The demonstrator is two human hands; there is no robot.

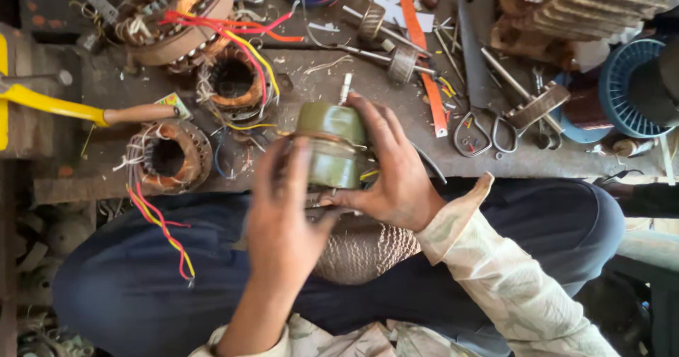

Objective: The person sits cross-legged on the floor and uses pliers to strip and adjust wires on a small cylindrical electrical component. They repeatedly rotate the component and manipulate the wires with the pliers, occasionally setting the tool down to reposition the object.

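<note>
A small olive-green electric motor (331, 141) with a thin metal shaft pointing away from me is held over the front edge of a cluttered workbench (106, 88). My right hand (396, 166) grips its right side, fingers wrapped over the top. My left hand (283, 215) is on its near left side and looks blurred. Below the motor, a patterned cloth (364, 251) rests on my lap between my dark trousers.
Three copper-wound stators with red and yellow leads lie to the left: (170, 18), (233, 81), (168, 157). Scissors (477, 127), two rotors on shafts (396, 60), an orange strap (424, 60), a yellow-handled tool (56, 106) and a blue fan cover (626, 88) crowd the bench.
</note>
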